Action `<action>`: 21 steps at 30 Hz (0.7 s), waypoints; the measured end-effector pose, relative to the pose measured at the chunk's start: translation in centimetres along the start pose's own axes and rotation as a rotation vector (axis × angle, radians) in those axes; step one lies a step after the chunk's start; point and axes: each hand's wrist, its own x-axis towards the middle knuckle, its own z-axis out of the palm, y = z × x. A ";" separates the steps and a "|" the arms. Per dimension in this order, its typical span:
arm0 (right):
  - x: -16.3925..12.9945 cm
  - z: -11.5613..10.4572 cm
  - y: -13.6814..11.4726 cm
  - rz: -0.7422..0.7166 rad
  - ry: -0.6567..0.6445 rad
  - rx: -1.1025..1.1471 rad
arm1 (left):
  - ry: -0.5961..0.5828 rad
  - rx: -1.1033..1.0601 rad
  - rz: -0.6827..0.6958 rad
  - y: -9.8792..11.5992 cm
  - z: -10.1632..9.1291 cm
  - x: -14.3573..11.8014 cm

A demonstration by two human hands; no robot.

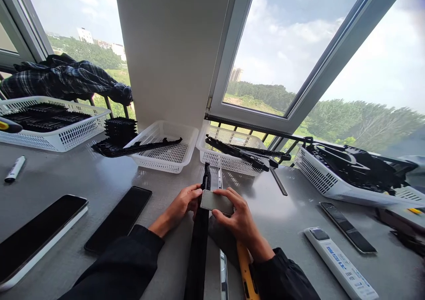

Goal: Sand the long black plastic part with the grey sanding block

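A long black plastic strip runs away from me along the table, its narrow notched end pointing to the baskets. My left hand is closed around the strip near that end. In my right hand is a flat grey rectangular block, gripped between thumb and fingers. The block's left end lies over the strip, close to my left fingertips; whether it presses on it I cannot tell. Below my right hand lie a shiny metal ruler-like bar and a yellow-orange tool, partly hidden by the sleeve.
White baskets hold black parts: one at left, two in the middle, one at right. Phones, a marker and a white labelled device lie on the metal table.
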 end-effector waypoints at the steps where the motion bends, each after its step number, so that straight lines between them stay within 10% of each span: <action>1: 0.1 0.0 0.0 0.000 0.012 -0.004 | -0.027 -0.023 -0.011 0.1 0.1 -0.1; 11: 0.0 0.0 0.7 -0.004 0.139 -0.085 | -0.040 -0.031 0.004 0.4 0.5 -0.6; 21: -0.4 0.6 0.6 -0.071 -0.002 -0.041 | -0.031 -0.074 0.010 0.2 0.5 -0.4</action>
